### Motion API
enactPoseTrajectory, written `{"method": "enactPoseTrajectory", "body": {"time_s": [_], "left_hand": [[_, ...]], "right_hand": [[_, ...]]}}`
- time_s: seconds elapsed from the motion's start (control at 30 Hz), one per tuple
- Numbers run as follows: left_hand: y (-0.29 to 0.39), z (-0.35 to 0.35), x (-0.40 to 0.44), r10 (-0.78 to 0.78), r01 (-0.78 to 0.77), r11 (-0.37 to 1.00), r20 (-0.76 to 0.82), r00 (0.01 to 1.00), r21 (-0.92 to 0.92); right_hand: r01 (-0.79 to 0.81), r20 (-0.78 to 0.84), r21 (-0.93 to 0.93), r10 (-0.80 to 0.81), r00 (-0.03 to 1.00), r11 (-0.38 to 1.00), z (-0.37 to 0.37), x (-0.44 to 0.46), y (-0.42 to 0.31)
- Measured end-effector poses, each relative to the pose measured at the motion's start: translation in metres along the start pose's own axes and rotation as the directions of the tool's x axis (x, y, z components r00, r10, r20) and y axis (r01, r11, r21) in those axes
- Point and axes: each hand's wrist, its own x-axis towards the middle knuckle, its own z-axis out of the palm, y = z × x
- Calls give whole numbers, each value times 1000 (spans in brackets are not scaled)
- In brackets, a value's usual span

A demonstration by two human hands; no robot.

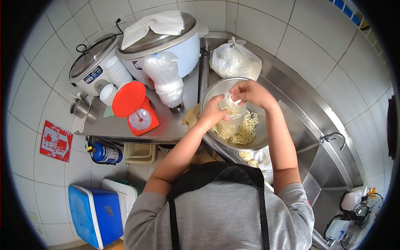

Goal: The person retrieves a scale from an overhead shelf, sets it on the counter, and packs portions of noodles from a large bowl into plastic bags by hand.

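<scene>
A large metal bowl (261,134) holds loose pale noodles (248,127). Over it is a clear plastic bag (230,121) with noodles in its lower part. My left hand (214,111) is closed on the left side of the bag, near its upper part. At the bag's top, my right hand (249,93) has its fingers bent and pinched on the plastic. A tied white plastic bag (235,59) sits just behind the bowl.
Left of the bowl are a red scale (143,118), a wrapped bottle-like bundle (168,81), stacked white cups (118,71) and two large cookers (164,46). A sink faucet (333,139) stands at right. Below the bowl lies another plastic bag (262,160).
</scene>
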Motion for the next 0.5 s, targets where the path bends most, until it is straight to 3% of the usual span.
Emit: {"method": "enactPoseTrajectory", "body": {"time_s": [0.1,0.17,0.23,0.37,0.47,0.5], "left_hand": [[14,-5,-7,-26,22,991,-27,999,-129],[41,-10,-24,-71,58,953,-30,997,-298],[68,-23,-40,34,-54,934,-63,997,-353],[138,-73,-83,203,-290,881,-255,945,-374],[173,-123,-105,348,-449,850,-346,871,-276],[184,-140,-108,334,-431,875,-370,867,-220]], "right_hand": [[43,-177,-314,-103,979,948,4,-10,-13],[128,-238,-153,-162,958,980,-8,-13,-10],[191,-304,35,-171,937,981,-19,-21,-9],[101,-394,3,-92,915,995,-35,-30,17],[29,-341,7,-25,940,1000,-42,-35,48],[20,-326,28,-10,945,999,-42,-37,53]]}}
